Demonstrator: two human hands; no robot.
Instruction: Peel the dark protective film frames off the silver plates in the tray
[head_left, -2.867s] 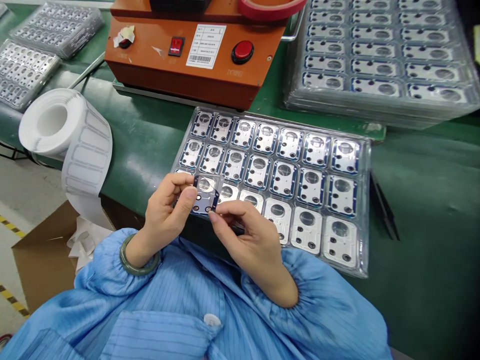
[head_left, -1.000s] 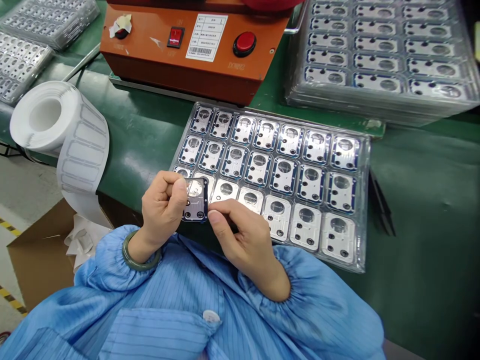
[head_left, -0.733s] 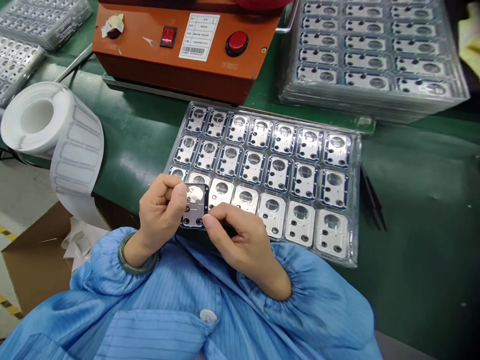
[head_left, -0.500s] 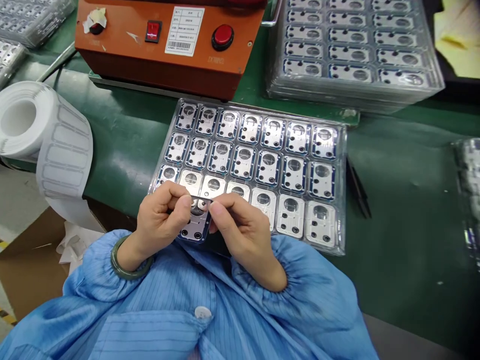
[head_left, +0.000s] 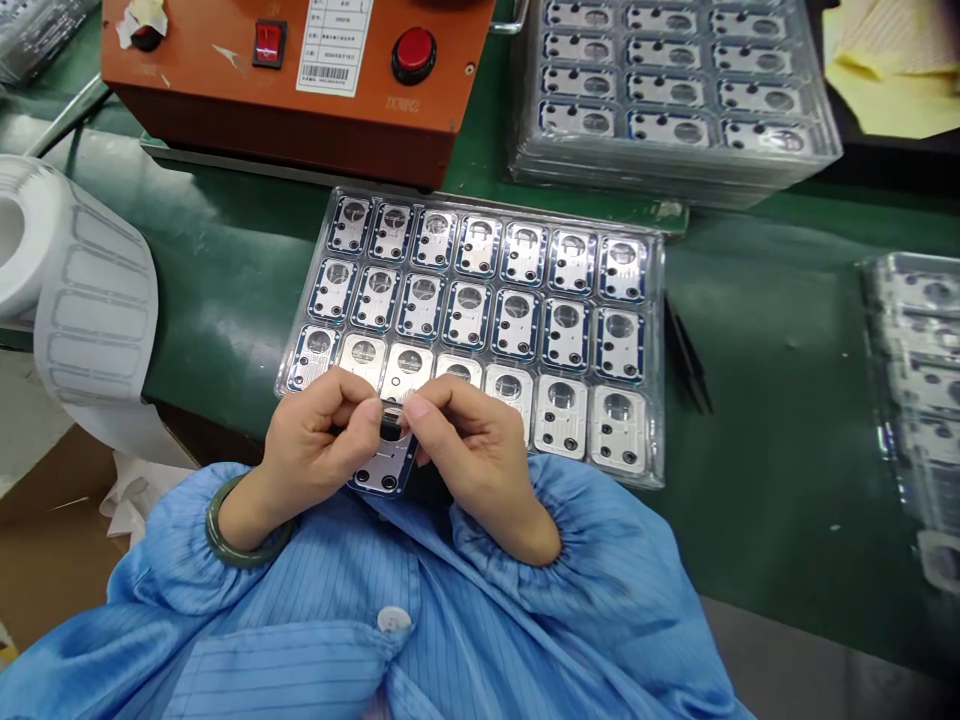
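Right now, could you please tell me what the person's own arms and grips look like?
Loose, shiny blue fabric sleeves with thin dark stripes, puffed and gathered at the cuffs. The bare, ungloved left grip has a smooth, round, dark-green bangle at its wrist; the right grip is ungloved too, with no bangle.

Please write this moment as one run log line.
left hand: holds blue-edged plate; right hand: at plate's upper edge, grip unclear; tray: beyond hands; black tweezers: beside tray
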